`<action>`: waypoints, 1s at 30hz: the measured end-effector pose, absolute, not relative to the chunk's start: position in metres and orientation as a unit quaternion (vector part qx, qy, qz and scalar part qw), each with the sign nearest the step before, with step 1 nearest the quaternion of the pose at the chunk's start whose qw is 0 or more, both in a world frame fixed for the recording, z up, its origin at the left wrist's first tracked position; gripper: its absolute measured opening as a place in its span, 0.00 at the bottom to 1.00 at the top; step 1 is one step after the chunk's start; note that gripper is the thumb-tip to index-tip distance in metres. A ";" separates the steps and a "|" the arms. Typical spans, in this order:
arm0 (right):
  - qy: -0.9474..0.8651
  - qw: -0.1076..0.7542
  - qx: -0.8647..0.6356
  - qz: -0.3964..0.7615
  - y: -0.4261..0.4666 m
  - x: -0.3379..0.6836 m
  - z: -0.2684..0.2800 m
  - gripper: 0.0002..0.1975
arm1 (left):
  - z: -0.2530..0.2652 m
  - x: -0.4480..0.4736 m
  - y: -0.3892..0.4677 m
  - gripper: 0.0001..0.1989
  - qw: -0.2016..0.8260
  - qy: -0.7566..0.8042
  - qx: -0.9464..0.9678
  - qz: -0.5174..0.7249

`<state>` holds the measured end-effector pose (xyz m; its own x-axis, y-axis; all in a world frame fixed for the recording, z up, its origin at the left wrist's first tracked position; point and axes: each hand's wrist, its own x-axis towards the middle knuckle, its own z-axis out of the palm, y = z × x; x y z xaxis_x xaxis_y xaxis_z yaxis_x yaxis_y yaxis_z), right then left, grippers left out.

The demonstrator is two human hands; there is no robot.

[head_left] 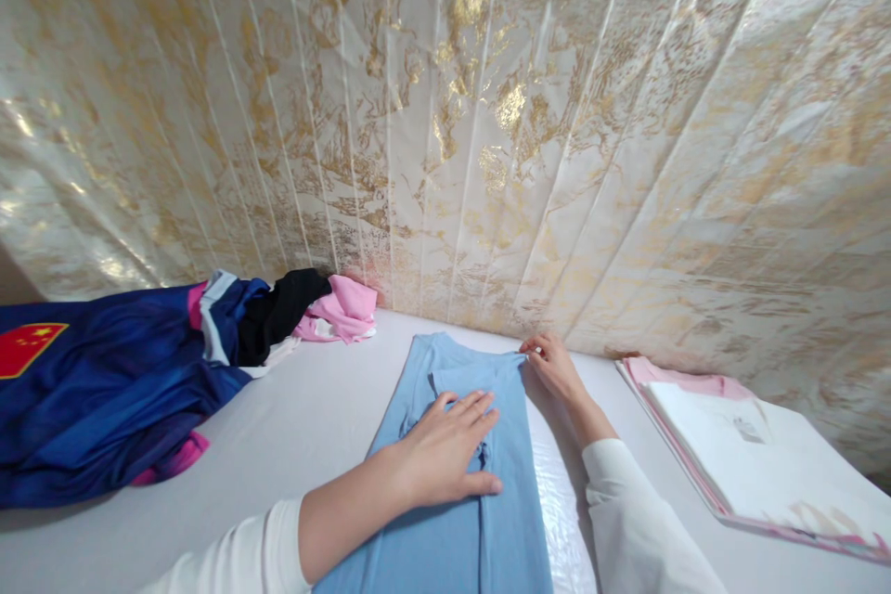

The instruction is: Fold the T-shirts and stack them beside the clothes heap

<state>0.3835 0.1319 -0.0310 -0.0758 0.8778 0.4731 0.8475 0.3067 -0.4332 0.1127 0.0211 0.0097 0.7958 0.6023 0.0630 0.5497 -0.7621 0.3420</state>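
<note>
Blue garment (515,464) lies on the white surface (306,418)
Looks light and floppy, best held by edges; left hand (449,450) presses flat, right hand (555,371) pinches its far right corner.

From here I'm seeing the left hand (451,447) lying palm down on the middle of the blue garment (513,469), its thumb (485,484) stretching away from the fingers (474,405). The right hand (553,366) is pinching the garment's far right corner. The left forearm (348,503) is crossing the garment's left edge, while the right forearm (593,422) is slanting in from beyond its right edge.
</note>
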 end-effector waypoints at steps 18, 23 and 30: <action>-0.758 0.328 -0.563 0.026 0.127 0.380 -0.029 0.13 | 0.031 0.105 0.061 0.09 0.046 0.526 0.837 0.144; -0.760 0.325 -0.562 0.026 0.134 0.373 -0.028 0.11 | 0.022 0.107 0.066 0.04 0.065 0.543 0.821 0.162; -0.763 0.315 -0.565 0.014 0.137 0.368 -0.033 0.08 | 0.032 0.104 0.066 0.09 0.088 0.604 0.779 0.142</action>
<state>0.3679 0.1375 -0.0329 -0.1637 0.8697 0.4656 0.8527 0.3621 -0.3767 0.1042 0.0663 0.0322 0.2295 0.9664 0.1154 0.9161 -0.2545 0.3097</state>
